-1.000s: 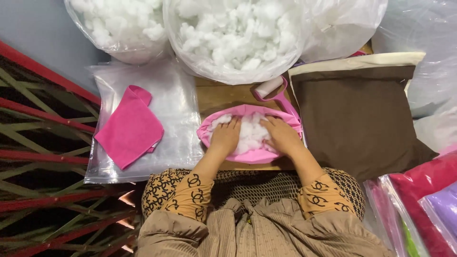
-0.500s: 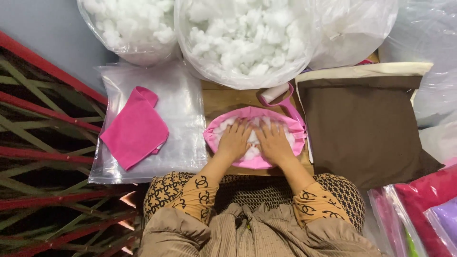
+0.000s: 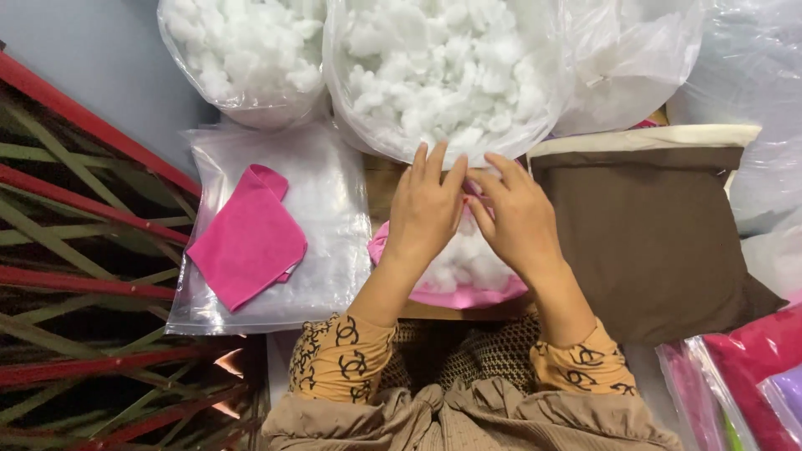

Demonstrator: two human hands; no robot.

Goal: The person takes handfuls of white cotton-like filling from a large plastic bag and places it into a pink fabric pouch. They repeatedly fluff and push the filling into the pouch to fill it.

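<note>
Pink cover [image 3: 455,294] with white stuffing [image 3: 455,266] | both hands, left [image 3: 428,209], right [image 3: 516,219] | fingers extended, flat on it, gripping nothing

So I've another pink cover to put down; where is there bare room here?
Bare patches: the flat clear bag right of the pink cloth, and the brown cushion. Crowded: around both hands over the pink cover, and below the stuffing bags.

stuffing bags [image 3: 251,58]: 2 | pink cloths [image 3: 251,238]: 2 | brown cushions [image 3: 652,242]: 1
</note>
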